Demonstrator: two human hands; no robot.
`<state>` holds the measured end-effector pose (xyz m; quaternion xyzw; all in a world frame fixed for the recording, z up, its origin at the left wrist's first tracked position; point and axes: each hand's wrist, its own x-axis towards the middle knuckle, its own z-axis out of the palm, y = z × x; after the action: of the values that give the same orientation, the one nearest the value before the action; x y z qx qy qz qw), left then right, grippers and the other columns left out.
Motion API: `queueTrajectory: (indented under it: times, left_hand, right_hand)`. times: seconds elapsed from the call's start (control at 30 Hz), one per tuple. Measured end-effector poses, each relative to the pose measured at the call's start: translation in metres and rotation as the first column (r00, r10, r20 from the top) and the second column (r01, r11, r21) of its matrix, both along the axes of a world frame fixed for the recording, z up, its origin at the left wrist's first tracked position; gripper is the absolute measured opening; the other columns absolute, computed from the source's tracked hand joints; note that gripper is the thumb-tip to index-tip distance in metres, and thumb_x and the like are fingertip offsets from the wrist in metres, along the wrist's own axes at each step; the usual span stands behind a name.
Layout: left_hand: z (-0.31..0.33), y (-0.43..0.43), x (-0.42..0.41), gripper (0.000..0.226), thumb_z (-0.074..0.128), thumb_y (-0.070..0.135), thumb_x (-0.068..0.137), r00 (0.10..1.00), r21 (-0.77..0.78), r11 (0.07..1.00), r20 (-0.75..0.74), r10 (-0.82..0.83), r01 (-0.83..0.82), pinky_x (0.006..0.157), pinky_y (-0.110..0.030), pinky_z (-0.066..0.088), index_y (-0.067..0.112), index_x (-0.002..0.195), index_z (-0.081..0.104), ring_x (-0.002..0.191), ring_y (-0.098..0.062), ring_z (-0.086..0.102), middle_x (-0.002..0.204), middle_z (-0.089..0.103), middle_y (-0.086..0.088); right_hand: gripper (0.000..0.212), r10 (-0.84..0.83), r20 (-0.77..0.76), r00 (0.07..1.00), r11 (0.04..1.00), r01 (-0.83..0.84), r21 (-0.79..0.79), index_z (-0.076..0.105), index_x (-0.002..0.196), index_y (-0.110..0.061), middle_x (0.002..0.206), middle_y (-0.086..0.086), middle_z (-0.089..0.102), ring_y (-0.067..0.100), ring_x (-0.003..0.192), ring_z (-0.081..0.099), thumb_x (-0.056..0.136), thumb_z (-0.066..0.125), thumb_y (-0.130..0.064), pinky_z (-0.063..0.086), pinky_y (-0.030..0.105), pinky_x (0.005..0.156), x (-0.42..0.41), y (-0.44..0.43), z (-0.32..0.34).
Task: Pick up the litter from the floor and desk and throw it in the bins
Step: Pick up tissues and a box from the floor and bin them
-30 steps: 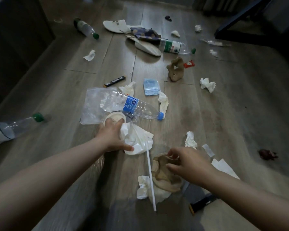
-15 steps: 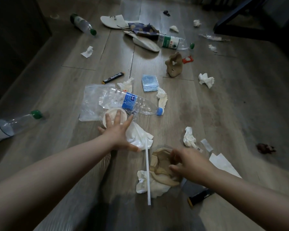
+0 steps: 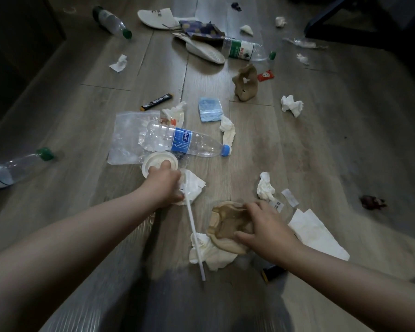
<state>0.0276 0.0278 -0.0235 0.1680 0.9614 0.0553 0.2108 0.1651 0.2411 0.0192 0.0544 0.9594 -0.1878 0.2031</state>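
Note:
Litter covers the wooden floor. My left hand [image 3: 164,184] curls round a white crumpled napkin [image 3: 193,186] and the top of a white straw [image 3: 195,238], with its fingertips on a round white lid [image 3: 153,161]. My right hand [image 3: 265,230] grips a crumpled brown paper piece [image 3: 227,224] lying on a white tissue [image 3: 210,254]. Just beyond the lid lies a clear bottle with a blue label and cap [image 3: 185,142] on a clear plastic bag [image 3: 126,140].
Tissue wads [image 3: 265,186] [image 3: 291,105], a white napkin [image 3: 316,234], a blue packet [image 3: 210,109], a black sachet [image 3: 157,101], a brown paper lump [image 3: 246,83], green-capped bottles [image 3: 242,50] [image 3: 112,21] [image 3: 15,167] and white slippers [image 3: 205,52] lie about. Dark furniture stands at both far sides.
My left hand, spread open over the lid half a second ago, has closed on the napkin and straw. My right hand has taken a firmer hold of the brown paper.

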Motion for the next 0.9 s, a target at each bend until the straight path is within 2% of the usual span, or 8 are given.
queueTrajectory:
  times: [0.13, 0.27, 0.4, 0.5, 0.67, 0.73, 0.8, 0.9]
  left_hand:
    - [-0.005, -0.002, 0.002, 0.032, 0.066, 0.031, 0.080, 1.000, 0.020, 1.000, -0.024, 0.006, -0.005, 0.079, -0.033, 0.041, 0.011, 0.103, 0.062, 0.094, -0.036, 0.053, 0.113, 0.045, -0.012]
    - [-0.007, -0.011, -0.001, 0.026, 0.072, 0.028, 0.080, 0.999, 0.132, 0.990, -0.016, 0.047, -0.044, 0.070, -0.030, 0.039, 0.011, 0.099, 0.068, 0.094, -0.032, 0.055, 0.106, 0.051, -0.010]
    - [-0.001, -0.017, -0.005, 0.014, 0.068, 0.013, 0.083, 0.996, 0.257, 0.963, -0.032, 0.088, -0.077, 0.064, -0.027, 0.035, 0.001, 0.089, 0.070, 0.085, -0.030, 0.059, 0.093, 0.060, -0.013]
    - [0.009, -0.023, -0.009, 0.015, 0.068, 0.014, 0.084, 0.993, 0.276, 0.958, -0.068, 0.101, -0.079, 0.062, -0.027, 0.034, -0.001, 0.082, 0.071, 0.075, -0.029, 0.058, 0.077, 0.061, -0.013]
    - [0.029, -0.039, -0.015, 0.013, 0.071, 0.012, 0.082, 0.963, 0.390, 0.909, -0.155, 0.221, -0.146, 0.067, -0.031, 0.042, 0.000, 0.087, 0.074, 0.082, -0.030, 0.062, 0.085, 0.070, -0.017]
    - [0.033, -0.046, -0.007, 0.011, 0.073, 0.012, 0.081, 0.968, 0.402, 0.906, -0.143, 0.204, -0.132, 0.064, -0.028, 0.037, 0.002, 0.085, 0.074, 0.074, -0.024, 0.059, 0.080, 0.068, -0.012]
    - [0.033, -0.050, 0.007, 0.009, 0.074, 0.013, 0.080, 0.984, 0.400, 0.912, -0.105, 0.144, -0.091, 0.057, -0.026, 0.035, 0.005, 0.081, 0.074, 0.066, -0.016, 0.054, 0.073, 0.063, -0.005]
    - [0.034, -0.051, 0.025, 0.011, 0.074, 0.016, 0.081, 0.995, 0.394, 0.919, -0.078, 0.061, -0.025, 0.056, -0.026, 0.039, 0.006, 0.077, 0.073, 0.062, -0.016, 0.055, 0.072, 0.066, -0.008]
  right_hand:
    - [0.080, -0.038, 0.000, 0.999, 0.999, 0.038, 0.006, 0.027, 0.145, -0.024, 0.150, 0.004, 0.025, 0.024, 0.140, 0.023, 0.080, 0.067, -0.046, 0.028, 0.033, 0.113, 0.006, 0.008, -0.001]
    - [0.091, -0.065, 0.061, 0.996, 0.998, 0.065, 0.006, 0.017, 0.150, -0.022, 0.159, 0.003, 0.008, 0.025, 0.146, 0.008, 0.079, 0.067, -0.049, 0.021, 0.035, 0.116, 0.012, 0.022, -0.004]
    - [0.094, -0.077, 0.076, 0.994, 0.997, 0.076, 0.008, 0.014, 0.151, -0.021, 0.160, 0.005, 0.005, 0.026, 0.147, 0.006, 0.080, 0.067, -0.049, 0.020, 0.036, 0.116, 0.013, 0.031, -0.007]
    - [0.092, -0.062, 0.053, 0.997, 0.998, 0.062, -0.006, 0.016, 0.151, -0.020, 0.159, 0.005, 0.010, 0.025, 0.146, 0.008, 0.079, 0.067, -0.049, 0.021, 0.035, 0.116, 0.013, 0.031, -0.008]
    - [0.104, -0.034, 0.026, 0.999, 0.999, 0.035, -0.031, 0.007, 0.152, -0.027, 0.161, 0.003, -0.004, 0.023, 0.149, -0.003, 0.074, 0.067, -0.061, 0.012, 0.039, 0.119, 0.017, 0.015, -0.012]
    - [0.116, -0.026, 0.057, 0.998, 0.999, 0.028, -0.034, -0.005, 0.153, -0.028, 0.160, 0.003, -0.016, 0.027, 0.147, -0.015, 0.071, 0.068, -0.065, 0.003, 0.039, 0.119, 0.022, 0.005, -0.015]
    - [0.124, -0.052, 0.076, 0.996, 0.999, 0.053, -0.006, -0.014, 0.151, -0.028, 0.158, 0.003, -0.024, 0.028, 0.145, -0.021, 0.067, 0.067, -0.069, 0.001, 0.043, 0.119, 0.022, 0.007, -0.016]
    - [0.119, -0.151, 0.042, 0.988, 0.988, 0.150, 0.025, -0.006, 0.153, -0.024, 0.161, 0.008, -0.011, 0.029, 0.148, -0.010, 0.070, 0.067, -0.068, 0.008, 0.045, 0.120, 0.002, 0.031, -0.010]
